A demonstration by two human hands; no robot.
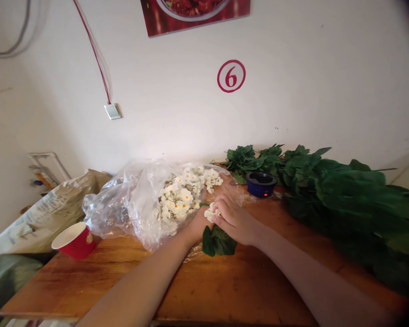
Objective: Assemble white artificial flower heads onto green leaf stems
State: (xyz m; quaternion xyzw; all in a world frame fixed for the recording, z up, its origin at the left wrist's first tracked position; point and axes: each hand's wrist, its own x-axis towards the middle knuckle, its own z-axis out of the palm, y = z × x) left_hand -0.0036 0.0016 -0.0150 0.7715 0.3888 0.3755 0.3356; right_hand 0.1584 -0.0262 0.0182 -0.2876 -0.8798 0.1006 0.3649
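My right hand (236,221) is closed, its fingers pinching a white artificial flower (211,212). Close against it, my left hand (200,223) is wrapped around the base of a green leaf piece (221,241). The leaves hang just below both hands, over the table; the stem between the hands is hidden. A heap of white flowers with yellow centres (180,195) spills from a clear plastic bag (139,200) just beyond my left hand. Behind my right hand stands a small dark blue pot (261,184) with a lit red light.
Piles of green artificial leaves (351,195) cover the right side of the wooden table (122,268). A red paper cup (75,240) tilts near the left edge. Beside it lies a large woven sack (51,213). The wall (177,91) rises behind.
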